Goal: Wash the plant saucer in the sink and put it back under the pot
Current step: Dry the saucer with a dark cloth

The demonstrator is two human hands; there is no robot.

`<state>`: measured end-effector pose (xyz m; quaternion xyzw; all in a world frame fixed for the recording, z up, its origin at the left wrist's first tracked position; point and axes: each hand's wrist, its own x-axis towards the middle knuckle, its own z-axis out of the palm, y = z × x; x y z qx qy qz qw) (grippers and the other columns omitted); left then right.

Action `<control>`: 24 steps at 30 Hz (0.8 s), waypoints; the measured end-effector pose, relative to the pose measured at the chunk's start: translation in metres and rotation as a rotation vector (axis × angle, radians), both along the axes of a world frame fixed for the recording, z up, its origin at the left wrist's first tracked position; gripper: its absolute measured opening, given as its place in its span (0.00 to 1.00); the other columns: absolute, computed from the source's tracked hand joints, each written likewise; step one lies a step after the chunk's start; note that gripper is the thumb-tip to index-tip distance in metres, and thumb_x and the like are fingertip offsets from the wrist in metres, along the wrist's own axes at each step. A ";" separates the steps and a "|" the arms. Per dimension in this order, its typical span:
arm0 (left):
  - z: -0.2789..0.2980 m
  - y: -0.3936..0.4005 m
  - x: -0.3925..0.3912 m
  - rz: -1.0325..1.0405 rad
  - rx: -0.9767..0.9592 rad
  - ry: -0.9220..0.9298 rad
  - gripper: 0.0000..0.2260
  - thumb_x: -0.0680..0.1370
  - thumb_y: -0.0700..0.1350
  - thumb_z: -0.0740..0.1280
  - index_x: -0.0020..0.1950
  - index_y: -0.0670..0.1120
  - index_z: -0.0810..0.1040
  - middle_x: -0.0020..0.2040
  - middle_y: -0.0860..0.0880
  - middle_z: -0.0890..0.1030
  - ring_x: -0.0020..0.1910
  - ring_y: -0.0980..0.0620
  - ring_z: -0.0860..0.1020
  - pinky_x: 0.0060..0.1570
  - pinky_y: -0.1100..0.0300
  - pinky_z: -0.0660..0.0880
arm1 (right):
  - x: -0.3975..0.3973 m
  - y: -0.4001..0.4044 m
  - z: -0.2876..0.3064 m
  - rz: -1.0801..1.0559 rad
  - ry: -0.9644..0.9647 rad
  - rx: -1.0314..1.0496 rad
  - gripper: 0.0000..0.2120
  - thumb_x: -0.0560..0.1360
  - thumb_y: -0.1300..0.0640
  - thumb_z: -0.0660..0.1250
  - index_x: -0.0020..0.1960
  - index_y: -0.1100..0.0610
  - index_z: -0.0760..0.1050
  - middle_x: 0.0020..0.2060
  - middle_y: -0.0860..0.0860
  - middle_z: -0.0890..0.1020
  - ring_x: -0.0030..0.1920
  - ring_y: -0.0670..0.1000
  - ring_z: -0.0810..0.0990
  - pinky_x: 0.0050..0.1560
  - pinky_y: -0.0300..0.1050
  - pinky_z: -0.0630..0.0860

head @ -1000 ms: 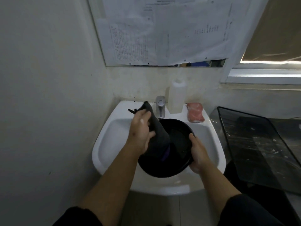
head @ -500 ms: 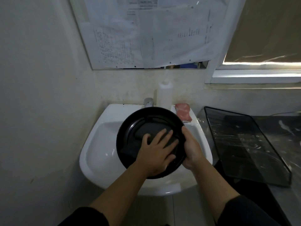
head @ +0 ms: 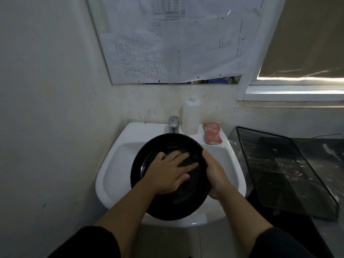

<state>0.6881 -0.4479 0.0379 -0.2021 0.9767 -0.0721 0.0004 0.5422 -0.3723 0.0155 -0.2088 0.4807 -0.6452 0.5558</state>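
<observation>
Hands met over the sink (head: pixel 111 164): right hand (head: pixel 214 175) gripped the saucer (head: pixel 149 155) at its right rim (tilted), left hand (head: pixel 167 174) pressed flat on a dark cloth (head: pixel 188 162) inside.

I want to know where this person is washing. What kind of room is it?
Probably a small washroom or utility corner. A white sink with a tap is fixed to the wall, a mirror covered in papers hangs above it, and a plastic bottle stands on the rim.

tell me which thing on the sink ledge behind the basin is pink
The sponge, at the ledge's right end. The plastic bottle beside it is whitish, and the tap left of that is metal.
</observation>
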 end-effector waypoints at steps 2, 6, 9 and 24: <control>-0.002 -0.007 0.008 0.104 -0.033 0.061 0.22 0.77 0.58 0.50 0.71 0.59 0.64 0.69 0.50 0.73 0.68 0.49 0.69 0.60 0.39 0.68 | 0.003 -0.001 0.002 0.011 -0.016 -0.006 0.21 0.80 0.45 0.53 0.63 0.55 0.75 0.56 0.57 0.81 0.58 0.56 0.79 0.63 0.55 0.72; -0.005 -0.011 0.013 0.403 0.023 0.326 0.24 0.77 0.55 0.50 0.71 0.50 0.68 0.69 0.43 0.72 0.69 0.43 0.69 0.64 0.39 0.63 | 0.011 -0.010 0.012 0.013 0.049 -0.041 0.20 0.80 0.46 0.53 0.64 0.55 0.75 0.57 0.56 0.81 0.59 0.56 0.79 0.64 0.56 0.72; -0.006 0.002 0.007 0.539 0.133 0.386 0.33 0.74 0.59 0.38 0.77 0.49 0.55 0.77 0.42 0.57 0.76 0.43 0.53 0.73 0.46 0.49 | 0.017 -0.015 0.015 0.004 0.071 -0.053 0.20 0.80 0.46 0.54 0.64 0.55 0.74 0.58 0.56 0.80 0.59 0.55 0.79 0.64 0.55 0.72; -0.004 -0.011 0.033 0.700 0.059 0.376 0.35 0.74 0.58 0.31 0.77 0.47 0.52 0.78 0.47 0.50 0.77 0.47 0.47 0.73 0.47 0.47 | 0.029 -0.010 0.025 -0.065 -0.076 -0.055 0.18 0.80 0.46 0.54 0.57 0.54 0.78 0.50 0.54 0.84 0.50 0.53 0.83 0.47 0.47 0.78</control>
